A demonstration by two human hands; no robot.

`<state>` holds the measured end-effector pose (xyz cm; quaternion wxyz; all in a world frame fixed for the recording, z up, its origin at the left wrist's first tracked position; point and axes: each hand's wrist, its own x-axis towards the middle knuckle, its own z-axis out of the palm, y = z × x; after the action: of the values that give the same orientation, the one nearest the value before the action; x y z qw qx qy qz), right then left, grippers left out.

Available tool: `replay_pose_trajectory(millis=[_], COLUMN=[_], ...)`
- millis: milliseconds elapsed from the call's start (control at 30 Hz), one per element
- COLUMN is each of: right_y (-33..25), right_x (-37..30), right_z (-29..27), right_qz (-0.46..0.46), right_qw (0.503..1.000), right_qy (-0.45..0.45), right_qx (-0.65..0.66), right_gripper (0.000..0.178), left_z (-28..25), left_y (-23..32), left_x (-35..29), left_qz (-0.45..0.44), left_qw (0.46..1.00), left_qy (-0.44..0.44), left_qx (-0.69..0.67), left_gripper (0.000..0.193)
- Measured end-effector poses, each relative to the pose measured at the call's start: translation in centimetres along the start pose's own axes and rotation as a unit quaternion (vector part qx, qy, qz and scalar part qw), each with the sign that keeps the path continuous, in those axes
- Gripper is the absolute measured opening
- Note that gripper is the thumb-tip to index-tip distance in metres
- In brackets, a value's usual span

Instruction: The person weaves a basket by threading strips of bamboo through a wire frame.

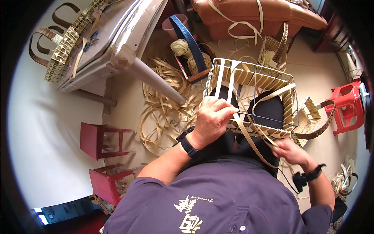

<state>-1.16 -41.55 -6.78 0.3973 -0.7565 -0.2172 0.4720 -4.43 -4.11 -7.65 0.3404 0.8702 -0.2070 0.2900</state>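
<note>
Across my knees lies a half-woven basket (288, 102), a dark wire frame with pale tan flat strips wound around its sides. Two pale strips run across its open face at the left. My left hand (213, 119) is closed on the near left edge of the frame, its thumb pressing by a long loose weaving strip (249, 139). That strip curves down and away from the frame toward my right side. Beyond the near right edge, my right hand (291, 151) is closed in a pinch on a strip that comes from the basket; the fingertips are partly hidden.
Loose strips (156, 93) lie heaped on the floor at left, near a table leg (159, 80). A box with a blue handle (189, 41) holds balls of strip. Handled baskets (309, 117), a red plastic stool (344, 109) and dark red wooden stools (91, 140) stand around me.
</note>
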Motion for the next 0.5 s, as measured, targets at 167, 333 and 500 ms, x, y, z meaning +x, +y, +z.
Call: replay_pose_trajectory(millis=[167, 333, 500], right_y=[19.7, 31.4, 4.2], right_x=[-14.6, -28.9, -8.4], right_z=[-2.3, -2.9, -1.1], right_qz=[0.289, 0.521, 0.05], right_qw=[0.886, 0.663, 0.966], right_qy=[-0.155, -0.092, 0.066], right_qx=[-0.327, -0.53, -0.246], right_gripper=[0.033, 0.031, 0.047], left_z=[0.2, 1.9, 0.5], left_y=[0.9, 0.5, 0.8], left_x=[0.3, 1.1, 0.6], left_qz=[-0.008, 0.014, -0.003], left_qw=[1.0, 0.999, 1.0], left_qy=[-0.011, 0.002, -0.003], left_qx=[-0.002, -0.048, 0.001], left_gripper=[0.021, 0.02, 0.018])
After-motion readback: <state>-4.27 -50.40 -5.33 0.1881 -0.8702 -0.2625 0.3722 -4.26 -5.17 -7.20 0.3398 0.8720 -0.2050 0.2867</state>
